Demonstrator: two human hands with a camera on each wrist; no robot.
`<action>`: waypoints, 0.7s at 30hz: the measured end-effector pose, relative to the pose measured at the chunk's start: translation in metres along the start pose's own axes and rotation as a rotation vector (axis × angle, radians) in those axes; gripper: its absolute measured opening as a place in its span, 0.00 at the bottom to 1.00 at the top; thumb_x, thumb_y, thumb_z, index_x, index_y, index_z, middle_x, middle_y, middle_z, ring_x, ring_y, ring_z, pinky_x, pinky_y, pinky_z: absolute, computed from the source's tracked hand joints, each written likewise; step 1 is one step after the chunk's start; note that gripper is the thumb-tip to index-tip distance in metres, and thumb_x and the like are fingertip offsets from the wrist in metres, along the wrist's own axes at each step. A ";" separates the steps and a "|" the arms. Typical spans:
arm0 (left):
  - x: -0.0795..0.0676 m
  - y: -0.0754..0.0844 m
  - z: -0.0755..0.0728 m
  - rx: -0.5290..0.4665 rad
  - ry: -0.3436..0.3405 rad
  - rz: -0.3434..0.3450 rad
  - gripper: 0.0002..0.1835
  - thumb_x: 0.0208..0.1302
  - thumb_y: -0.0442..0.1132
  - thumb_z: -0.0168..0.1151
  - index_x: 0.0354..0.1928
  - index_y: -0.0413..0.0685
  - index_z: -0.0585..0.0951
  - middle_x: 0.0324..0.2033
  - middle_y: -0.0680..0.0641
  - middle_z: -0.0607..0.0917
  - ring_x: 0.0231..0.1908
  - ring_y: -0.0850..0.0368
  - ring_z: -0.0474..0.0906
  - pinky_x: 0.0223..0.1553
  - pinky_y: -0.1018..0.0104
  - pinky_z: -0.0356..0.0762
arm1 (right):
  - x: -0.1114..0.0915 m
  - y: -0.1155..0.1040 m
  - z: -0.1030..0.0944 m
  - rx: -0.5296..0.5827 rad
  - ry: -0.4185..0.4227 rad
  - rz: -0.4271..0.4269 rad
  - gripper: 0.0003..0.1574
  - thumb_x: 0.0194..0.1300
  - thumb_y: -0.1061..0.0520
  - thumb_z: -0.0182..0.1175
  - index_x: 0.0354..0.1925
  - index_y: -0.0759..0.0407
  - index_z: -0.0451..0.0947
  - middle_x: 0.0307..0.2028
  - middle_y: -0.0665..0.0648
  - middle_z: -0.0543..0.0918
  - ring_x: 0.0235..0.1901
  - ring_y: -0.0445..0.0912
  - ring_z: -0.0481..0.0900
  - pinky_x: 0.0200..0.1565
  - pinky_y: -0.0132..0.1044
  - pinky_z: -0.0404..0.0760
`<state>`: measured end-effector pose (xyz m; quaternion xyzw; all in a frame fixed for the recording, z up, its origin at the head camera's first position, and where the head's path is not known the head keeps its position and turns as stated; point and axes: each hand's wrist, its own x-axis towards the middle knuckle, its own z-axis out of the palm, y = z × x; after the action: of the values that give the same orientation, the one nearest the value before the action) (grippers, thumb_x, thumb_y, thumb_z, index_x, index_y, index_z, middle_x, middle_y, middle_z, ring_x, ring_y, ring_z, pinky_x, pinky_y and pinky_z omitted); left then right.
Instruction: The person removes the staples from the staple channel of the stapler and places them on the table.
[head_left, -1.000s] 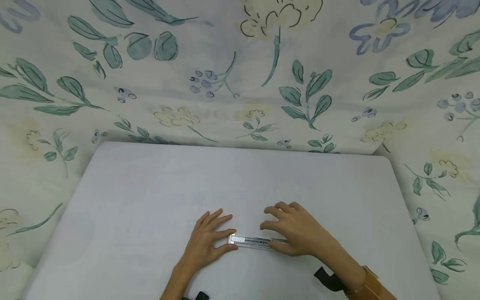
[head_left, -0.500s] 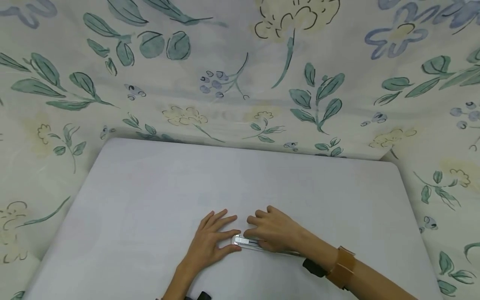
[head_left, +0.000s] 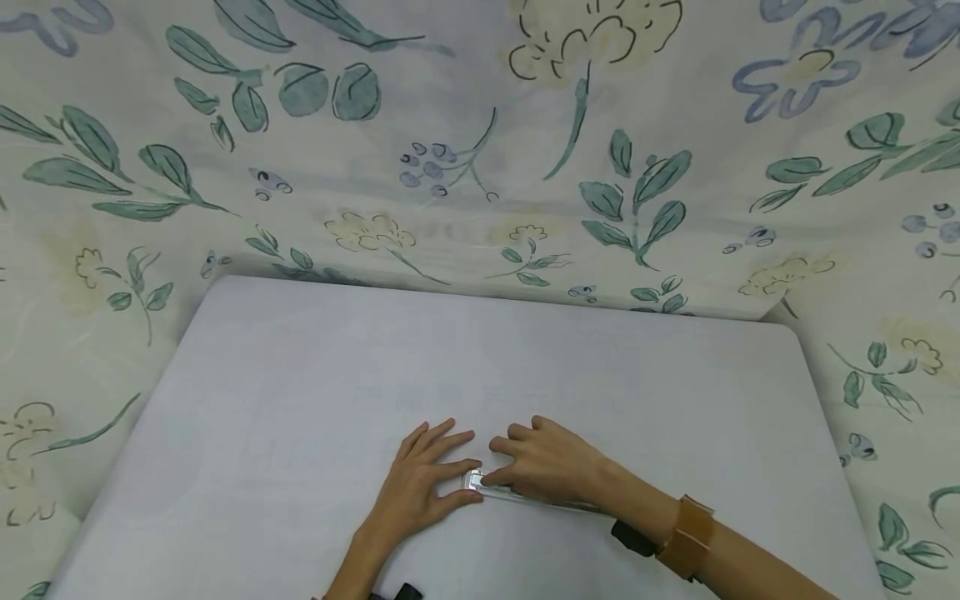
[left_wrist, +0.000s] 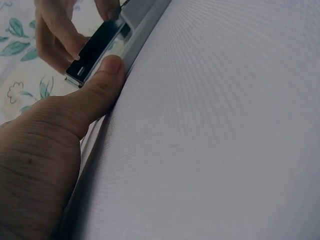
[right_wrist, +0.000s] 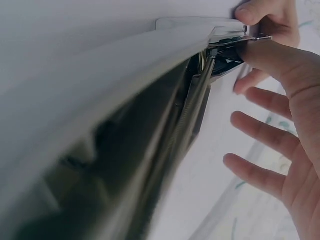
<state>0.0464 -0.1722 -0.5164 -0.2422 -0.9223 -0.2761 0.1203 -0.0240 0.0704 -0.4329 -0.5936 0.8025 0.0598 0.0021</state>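
- On the bench (head_left: 337,358), stapler (left_wrist: 95,52).
- Pinched at one end by left hand (head_left: 411,490).
- Touched there by right hand (head_left: 553,467); pinch unclear.
- Apparently being worked there; next, probably best held steady.

A wide brown band (head_left: 686,537) wraps the right wrist (head_left: 651,507), a black block (head_left: 633,538) sitting just beside it.

One left hand (head_left: 415,487), one right hand (head_left: 551,460), one stapler (head_left: 475,481), one table (head_left: 450,367) and two black wrist devices (head_left: 632,537) are showing.
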 end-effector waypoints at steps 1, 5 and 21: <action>0.000 0.000 0.000 0.000 0.002 0.001 0.24 0.50 0.64 0.74 0.45 0.63 0.91 0.60 0.53 0.86 0.69 0.45 0.73 0.72 0.43 0.62 | 0.000 0.000 0.000 0.001 -0.002 0.000 0.23 0.67 0.42 0.67 0.59 0.21 0.80 0.56 0.41 0.83 0.48 0.37 0.81 0.44 0.30 0.83; 0.000 0.000 0.001 0.002 0.006 -0.001 0.24 0.50 0.65 0.73 0.45 0.62 0.91 0.60 0.53 0.86 0.69 0.45 0.73 0.72 0.43 0.62 | -0.001 0.001 0.002 0.001 0.006 -0.005 0.22 0.67 0.42 0.67 0.58 0.22 0.80 0.56 0.41 0.82 0.49 0.37 0.80 0.43 0.29 0.83; 0.000 0.000 0.001 0.000 -0.001 -0.011 0.24 0.47 0.63 0.76 0.45 0.63 0.91 0.59 0.53 0.86 0.69 0.45 0.73 0.72 0.42 0.62 | 0.008 0.001 -0.004 0.035 -0.020 -0.032 0.22 0.64 0.46 0.70 0.55 0.26 0.82 0.53 0.41 0.83 0.47 0.38 0.80 0.42 0.29 0.82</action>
<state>0.0467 -0.1714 -0.5176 -0.2371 -0.9237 -0.2766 0.1182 -0.0269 0.0629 -0.4298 -0.6058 0.7937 0.0515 0.0215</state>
